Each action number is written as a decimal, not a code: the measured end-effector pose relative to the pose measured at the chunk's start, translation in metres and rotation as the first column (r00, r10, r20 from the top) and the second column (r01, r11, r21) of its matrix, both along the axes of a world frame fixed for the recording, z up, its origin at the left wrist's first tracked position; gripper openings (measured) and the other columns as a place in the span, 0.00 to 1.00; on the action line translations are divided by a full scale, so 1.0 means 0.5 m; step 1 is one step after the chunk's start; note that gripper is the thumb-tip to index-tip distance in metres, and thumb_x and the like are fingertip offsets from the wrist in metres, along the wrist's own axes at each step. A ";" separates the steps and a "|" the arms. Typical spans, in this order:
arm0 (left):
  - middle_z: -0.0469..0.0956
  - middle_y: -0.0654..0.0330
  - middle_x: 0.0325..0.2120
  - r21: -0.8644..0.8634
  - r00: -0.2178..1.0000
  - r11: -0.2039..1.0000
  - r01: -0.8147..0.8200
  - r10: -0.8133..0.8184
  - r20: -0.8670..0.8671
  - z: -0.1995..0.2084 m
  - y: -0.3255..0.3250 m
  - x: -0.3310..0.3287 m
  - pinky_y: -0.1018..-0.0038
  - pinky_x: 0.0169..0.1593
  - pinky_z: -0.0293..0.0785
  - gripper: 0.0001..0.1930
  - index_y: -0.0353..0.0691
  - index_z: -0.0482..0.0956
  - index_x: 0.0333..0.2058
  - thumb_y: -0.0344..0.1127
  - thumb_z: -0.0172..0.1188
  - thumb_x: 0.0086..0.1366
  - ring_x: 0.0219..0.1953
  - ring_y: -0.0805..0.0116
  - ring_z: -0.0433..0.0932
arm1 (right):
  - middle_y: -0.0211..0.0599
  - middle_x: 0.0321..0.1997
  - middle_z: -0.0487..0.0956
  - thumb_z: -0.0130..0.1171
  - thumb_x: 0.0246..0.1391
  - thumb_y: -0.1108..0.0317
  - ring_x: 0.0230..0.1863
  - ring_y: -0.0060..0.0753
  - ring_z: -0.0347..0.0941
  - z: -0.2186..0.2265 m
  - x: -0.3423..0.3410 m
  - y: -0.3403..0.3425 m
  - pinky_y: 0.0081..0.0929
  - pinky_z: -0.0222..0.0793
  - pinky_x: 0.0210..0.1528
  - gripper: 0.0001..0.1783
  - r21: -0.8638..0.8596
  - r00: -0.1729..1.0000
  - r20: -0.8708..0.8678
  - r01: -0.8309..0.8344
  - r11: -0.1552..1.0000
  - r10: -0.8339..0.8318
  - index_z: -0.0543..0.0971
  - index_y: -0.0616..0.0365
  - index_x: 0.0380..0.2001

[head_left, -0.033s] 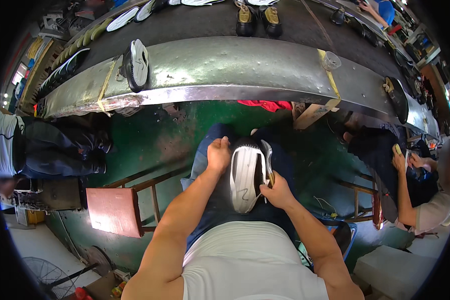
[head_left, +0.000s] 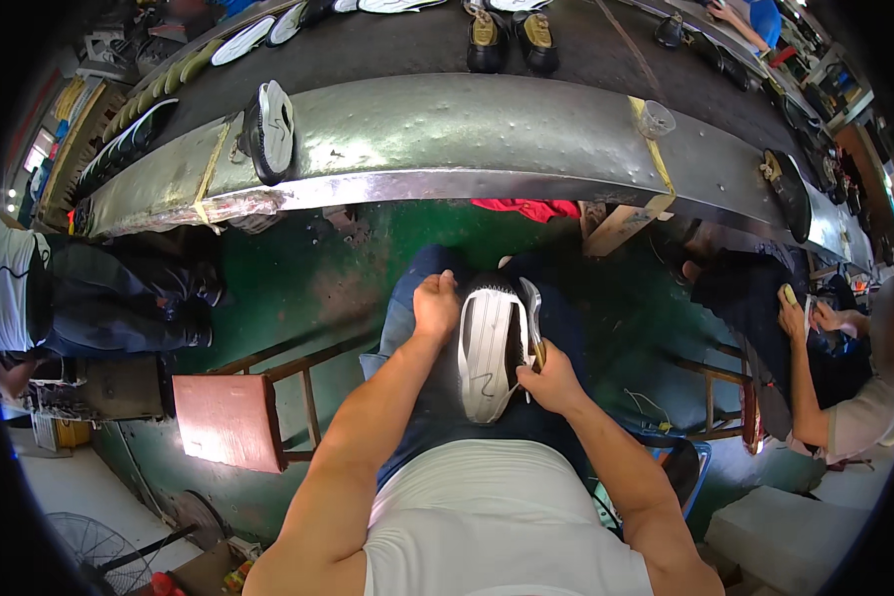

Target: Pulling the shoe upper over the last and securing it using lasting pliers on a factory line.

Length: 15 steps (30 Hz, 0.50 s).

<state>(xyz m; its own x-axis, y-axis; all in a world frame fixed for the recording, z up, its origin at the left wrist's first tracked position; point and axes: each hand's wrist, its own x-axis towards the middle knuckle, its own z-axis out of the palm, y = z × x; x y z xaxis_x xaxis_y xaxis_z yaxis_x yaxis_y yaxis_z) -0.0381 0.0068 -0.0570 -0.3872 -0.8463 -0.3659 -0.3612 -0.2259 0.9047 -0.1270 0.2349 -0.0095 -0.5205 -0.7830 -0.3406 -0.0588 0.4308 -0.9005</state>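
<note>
A shoe with a white sole (head_left: 485, 358) and a black upper lies between my thighs, its sole turned up. My right hand (head_left: 551, 380) is closed at the shoe's right edge on a tool with a yellowish handle (head_left: 538, 354). A shiny, curved strip (head_left: 531, 308) stands up along that edge, above the handle. Whether it belongs to the tool or the shoe, I cannot tell. My left hand (head_left: 435, 306) is closed, fingertips pinched together, just left of the shoe's far end. Anything inside that pinch is hidden or too small to make out.
Ahead runs a metal-edged bench (head_left: 447, 129), carrying one shoe (head_left: 270, 132) at left, a black pair (head_left: 514, 42) and a clear cup (head_left: 657, 119). A stool (head_left: 227, 421) stands at left. Another person (head_left: 844, 387) works at right; someone's legs (head_left: 119, 293) show at left.
</note>
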 end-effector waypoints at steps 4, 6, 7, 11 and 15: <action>0.81 0.38 0.31 -0.394 0.981 0.911 0.125 -0.054 0.188 -0.039 0.013 -0.030 0.51 0.42 0.74 0.19 0.34 0.78 0.33 0.45 0.51 0.72 0.37 0.37 0.80 | 0.34 0.34 0.79 0.60 0.49 0.74 0.33 0.24 0.74 0.004 0.009 0.011 0.26 0.73 0.39 0.17 0.076 0.999 0.034 0.030 0.997 -0.033 0.75 0.65 0.45; 0.81 0.37 0.35 -0.321 0.890 0.913 0.253 -0.089 0.448 -0.042 0.017 -0.053 0.47 0.47 0.74 0.21 0.35 0.76 0.41 0.50 0.45 0.74 0.43 0.35 0.79 | 0.40 0.29 0.80 0.61 0.50 0.71 0.28 0.30 0.77 0.009 0.016 0.027 0.30 0.73 0.34 0.15 0.058 0.990 -0.088 0.111 0.992 -0.106 0.74 0.65 0.41; 0.81 0.37 0.36 -0.287 0.857 0.912 0.294 -0.119 0.501 -0.037 0.015 -0.061 0.47 0.48 0.74 0.22 0.35 0.75 0.43 0.50 0.44 0.74 0.43 0.34 0.79 | 0.41 0.28 0.79 0.62 0.50 0.70 0.27 0.30 0.77 0.013 0.022 0.038 0.31 0.74 0.34 0.16 -0.060 0.991 -0.015 0.131 0.990 -0.133 0.74 0.65 0.41; 0.78 0.37 0.44 -0.273 0.925 0.913 0.303 -0.213 0.313 0.027 0.010 -0.071 0.51 0.55 0.71 0.23 0.33 0.76 0.47 0.50 0.46 0.74 0.50 0.37 0.76 | 0.43 0.27 0.79 0.63 0.48 0.68 0.26 0.32 0.77 0.019 0.037 0.068 0.34 0.75 0.33 0.18 0.038 0.989 -0.033 0.144 0.989 -0.143 0.74 0.67 0.41; 0.81 0.42 0.45 -0.101 0.857 0.854 0.511 -0.515 -0.024 0.102 0.107 0.043 0.61 0.57 0.72 0.29 0.35 0.77 0.55 0.57 0.47 0.73 0.51 0.45 0.79 | 0.46 0.27 0.80 0.63 0.47 0.69 0.25 0.36 0.79 -0.005 0.021 0.064 0.32 0.74 0.30 0.17 0.059 0.968 -0.053 0.250 0.966 -0.247 0.73 0.68 0.39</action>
<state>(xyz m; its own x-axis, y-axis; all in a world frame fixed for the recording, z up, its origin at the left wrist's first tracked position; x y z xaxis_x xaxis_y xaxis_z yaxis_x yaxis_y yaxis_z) -0.0168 0.0602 -0.0061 -0.7906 -0.5501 -0.2690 -0.3590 0.0605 0.9314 -0.1163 0.2667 -0.0121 -0.7119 -0.6041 -0.3582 0.0175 0.4946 -0.8690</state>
